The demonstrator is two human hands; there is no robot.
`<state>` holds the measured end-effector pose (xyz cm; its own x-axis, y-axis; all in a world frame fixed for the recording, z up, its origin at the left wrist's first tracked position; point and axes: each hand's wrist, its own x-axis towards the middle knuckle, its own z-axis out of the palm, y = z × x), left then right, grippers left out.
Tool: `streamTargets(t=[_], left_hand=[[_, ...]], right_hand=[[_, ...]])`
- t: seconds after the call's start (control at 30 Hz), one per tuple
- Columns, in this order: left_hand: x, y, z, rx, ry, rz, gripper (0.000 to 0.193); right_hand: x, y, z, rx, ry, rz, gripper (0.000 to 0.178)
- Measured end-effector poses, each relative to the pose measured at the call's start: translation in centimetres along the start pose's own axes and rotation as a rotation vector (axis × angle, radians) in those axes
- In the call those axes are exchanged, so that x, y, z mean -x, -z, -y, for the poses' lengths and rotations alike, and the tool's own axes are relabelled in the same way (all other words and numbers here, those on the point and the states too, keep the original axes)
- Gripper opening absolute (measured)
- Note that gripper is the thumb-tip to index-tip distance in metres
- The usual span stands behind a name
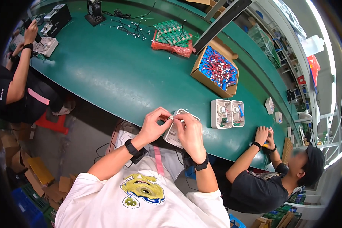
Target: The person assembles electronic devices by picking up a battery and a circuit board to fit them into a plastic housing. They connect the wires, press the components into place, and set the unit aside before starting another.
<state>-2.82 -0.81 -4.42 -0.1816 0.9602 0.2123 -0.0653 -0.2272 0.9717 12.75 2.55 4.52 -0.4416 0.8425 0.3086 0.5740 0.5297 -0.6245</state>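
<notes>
Left hand (155, 124) pinches a small white piece (171, 118) between thumb and fingers; my right hand (190, 133) meets it there, though whether those fingertips are clamped on it I cannot tell. Beneath both lies a white shell (172, 138), tilted at the near edge of the green table (102, 76). Right of it sits an opened casing (213, 119), wires inside. Farther off, a carton (208, 84) holds blue packs (216, 64), and green boards (171, 32) lie on red wrap (178, 50).

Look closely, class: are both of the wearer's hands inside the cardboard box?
No, the left hand and right hand are together at the white casing, apart from the cardboard box.
</notes>
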Motion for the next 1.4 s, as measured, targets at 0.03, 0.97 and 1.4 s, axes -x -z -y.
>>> streamTargets(t=[0.03,0.97,1.4], left_hand=[[0.0,0.0,0.0,-0.007,-0.008,-0.005,0.014],[0.4,-0.1,0.0,-0.081,-0.144,-0.08,0.015],[0.6,0.0,-0.6,-0.164,-0.224,-0.088,0.014]], right_hand=[[-0.1,-0.1,0.2,-0.008,0.004,-0.004,0.01],[0.0,-1.0,1.4,-0.002,-0.062,0.023,0.023],[0.5,-2.8,1.5,0.074,-0.039,-0.067,0.028]])
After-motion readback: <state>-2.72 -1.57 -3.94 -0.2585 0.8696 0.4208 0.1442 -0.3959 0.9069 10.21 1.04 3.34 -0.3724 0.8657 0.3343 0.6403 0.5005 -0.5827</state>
